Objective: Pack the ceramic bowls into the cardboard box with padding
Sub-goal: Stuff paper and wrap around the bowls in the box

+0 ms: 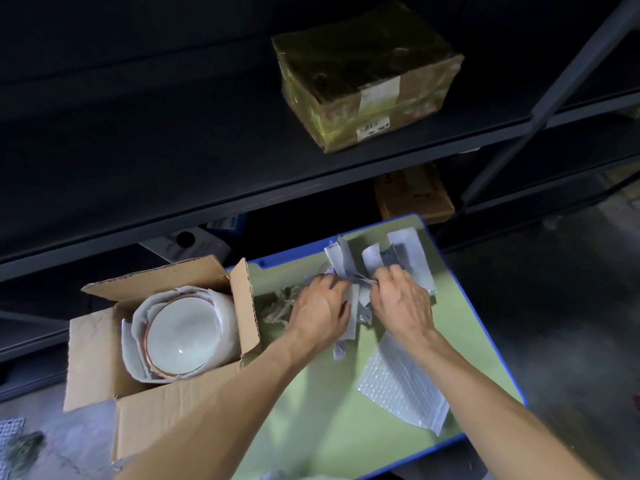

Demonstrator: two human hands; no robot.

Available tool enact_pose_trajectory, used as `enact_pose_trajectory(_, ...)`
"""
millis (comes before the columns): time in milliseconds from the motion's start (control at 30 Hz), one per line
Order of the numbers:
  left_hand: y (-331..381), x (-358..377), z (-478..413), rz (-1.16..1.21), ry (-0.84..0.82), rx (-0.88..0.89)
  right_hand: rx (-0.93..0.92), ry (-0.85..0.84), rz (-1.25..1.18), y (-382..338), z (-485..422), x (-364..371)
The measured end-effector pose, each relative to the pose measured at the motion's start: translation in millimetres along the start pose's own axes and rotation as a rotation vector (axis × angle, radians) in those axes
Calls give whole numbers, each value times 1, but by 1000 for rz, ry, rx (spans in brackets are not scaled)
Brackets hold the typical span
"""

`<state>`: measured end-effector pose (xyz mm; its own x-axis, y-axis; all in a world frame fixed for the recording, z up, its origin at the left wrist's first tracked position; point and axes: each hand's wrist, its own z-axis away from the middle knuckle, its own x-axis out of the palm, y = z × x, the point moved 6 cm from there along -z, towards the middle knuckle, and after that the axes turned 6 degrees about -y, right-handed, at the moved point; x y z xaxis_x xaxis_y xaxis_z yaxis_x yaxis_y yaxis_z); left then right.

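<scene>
The white bowls (183,336) are tucked in the cardboard box (93,351), wrapped in foam (227,306). Grey padding pieces (341,263) on the green counter (311,410) are gripped by the left hand (322,306) and right hand (403,303).

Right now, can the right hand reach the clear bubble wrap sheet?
Probably yes: the clear bubble wrap sheet lies open close beside the right hand, though that hand must first drop the grey foam strips it pinches.
</scene>
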<state>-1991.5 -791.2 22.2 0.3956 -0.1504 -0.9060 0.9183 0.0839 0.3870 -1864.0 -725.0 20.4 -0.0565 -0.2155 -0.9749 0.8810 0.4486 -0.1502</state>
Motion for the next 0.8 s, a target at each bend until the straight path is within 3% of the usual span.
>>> enact_pose_trajectory(167, -4, -9, 3, 141, 116, -21, 44, 168, -40, 5, 13, -37)
enact_pose_trajectory(400, -10, 9, 11, 20, -78, -134, 94, 313, 40, 15, 33, -59)
enact_pose_trajectory(567, -2, 10, 18, -44, -62, -97, 78, 316, 18, 10, 45, -60)
enact_pose_trajectory(667, 3, -5, 20, 124, 44, -99, 77, 307, -54, 6, 56, -66)
enact_pose_trajectory(800, 5, -25, 19, 615, 43, -282, 8, 287, -142, -9, 75, -76)
